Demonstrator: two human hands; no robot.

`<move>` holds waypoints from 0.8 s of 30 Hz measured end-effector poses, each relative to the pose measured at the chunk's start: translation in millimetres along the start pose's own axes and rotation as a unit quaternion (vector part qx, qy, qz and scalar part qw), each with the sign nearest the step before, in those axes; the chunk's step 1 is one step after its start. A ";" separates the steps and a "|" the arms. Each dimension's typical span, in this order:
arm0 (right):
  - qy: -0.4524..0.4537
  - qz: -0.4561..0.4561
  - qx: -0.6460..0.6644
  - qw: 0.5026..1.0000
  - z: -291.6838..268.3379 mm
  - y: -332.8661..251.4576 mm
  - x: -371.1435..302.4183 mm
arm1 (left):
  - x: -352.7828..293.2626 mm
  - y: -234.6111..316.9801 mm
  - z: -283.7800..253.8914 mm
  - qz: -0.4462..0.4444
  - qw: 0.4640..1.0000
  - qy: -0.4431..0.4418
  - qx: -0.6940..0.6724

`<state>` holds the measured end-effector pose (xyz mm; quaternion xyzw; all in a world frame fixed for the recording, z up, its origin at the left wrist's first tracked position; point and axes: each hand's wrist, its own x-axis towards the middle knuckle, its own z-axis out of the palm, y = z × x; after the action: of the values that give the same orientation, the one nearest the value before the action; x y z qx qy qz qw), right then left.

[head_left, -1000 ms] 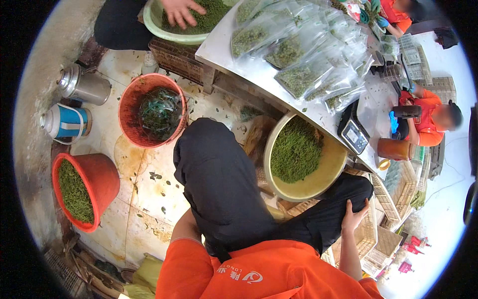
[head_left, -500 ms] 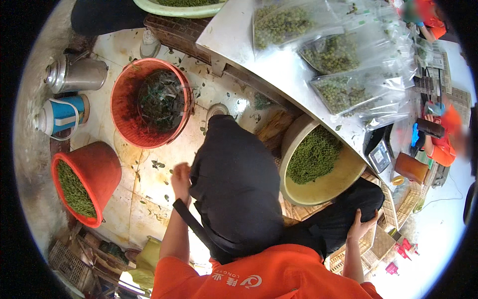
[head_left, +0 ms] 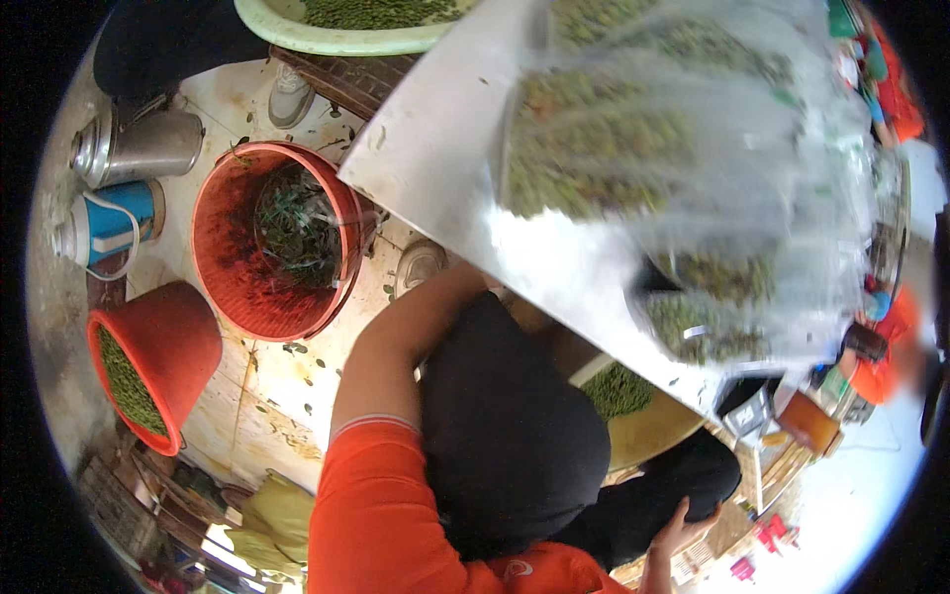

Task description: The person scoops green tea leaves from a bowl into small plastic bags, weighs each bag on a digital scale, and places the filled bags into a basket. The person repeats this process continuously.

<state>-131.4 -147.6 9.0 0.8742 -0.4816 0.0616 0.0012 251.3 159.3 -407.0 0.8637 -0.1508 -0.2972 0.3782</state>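
My left arm (head_left: 386, 346) reaches forward across my raised left knee (head_left: 505, 426) to the near edge of the white table (head_left: 426, 148). The hand at its end is mostly hidden by the knee and the table edge, so its fingers do not show. Resting on my right knee (head_left: 693, 465) is my right hand (head_left: 679, 530), fingers apart and holding nothing. Clear plastic bags (head_left: 594, 144) of small green berries lie on the table, blurred. Below the table, partly covered by my knee, stands a yellowish tub (head_left: 658, 436) with loose green berries (head_left: 618, 389).
A red bucket (head_left: 213, 257) with dark leafy scraps stands at left. Another red bucket (head_left: 178, 346), tilted, holds green berries. Metal (head_left: 158, 142) and blue (head_left: 119, 226) flasks are by the wall. A pale green basin (head_left: 346, 40) is at the top. Co-workers in orange (head_left: 881, 381) are at far right.
My left hand has swung from beside my left knee forward to the table edge. The view has moved closer to the table and bags. My right hand stays on the knee.
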 end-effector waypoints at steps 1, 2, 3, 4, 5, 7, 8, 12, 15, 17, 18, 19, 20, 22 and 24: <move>0.000 0.001 -0.033 0.999 -1.3 0.4 -0.4 | 14.8 3.1 8.7 0.005 1.000 0.009 0.008; -0.002 0.008 0.000 1.000 -0.9 2.8 -2.0 | 29.0 7.3 15.0 0.011 1.000 0.017 0.016; 0.010 -0.011 -0.007 1.000 -3.5 18.9 -8.4 | 44.8 16.5 22.4 0.022 0.999 0.021 0.020; 0.012 -0.009 0.012 1.000 0.0 30.3 -4.5 | 56.7 20.4 23.8 0.023 0.999 0.033 0.024; 0.016 -0.005 0.030 0.999 4.2 33.2 -1.3 | 70.5 28.1 28.2 0.026 0.998 0.044 0.030; -0.030 0.065 -0.024 0.997 2.7 5.2 0.8 | 93.5 36.4 27.0 0.029 0.997 0.067 0.038; -0.051 0.102 -0.056 0.992 -2.9 -13.8 -2.2 | 104.2 40.8 27.7 0.031 0.996 0.073 0.038; -0.051 0.077 -0.040 0.995 7.3 -18.9 11.1 | 126.8 51.2 35.1 0.041 0.994 0.094 0.044; -0.053 0.067 -0.031 0.996 15.7 -21.2 17.1 | 127.1 50.8 50.1 0.055 0.993 0.097 0.045; -0.053 0.066 -0.030 0.996 16.9 -23.1 19.6 | 125.3 49.1 59.1 0.065 0.992 0.101 0.047; -0.054 0.066 -0.028 0.996 18.3 -24.9 21.0 | 124.1 48.8 63.2 0.071 0.991 0.103 0.046; -0.055 0.065 -0.027 0.996 18.4 -25.9 22.5 | 122.8 48.2 66.9 0.076 0.991 0.104 0.048; -0.055 0.064 -0.028 0.996 17.0 -26.8 22.9 | 119.8 49.1 70.6 0.082 0.990 0.105 0.048; -0.055 0.064 -0.026 0.996 17.3 -28.0 23.0 | 115.1 47.6 75.4 0.095 0.988 0.109 0.052; -0.058 0.065 -0.025 0.996 16.4 -29.9 21.7 | 109.3 47.7 82.8 0.106 0.987 0.110 0.054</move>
<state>-93.0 -150.9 -3.2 0.8428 -0.5382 -0.0009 -0.0092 282.7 27.7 -459.7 0.8893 -0.2148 -0.1495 0.3749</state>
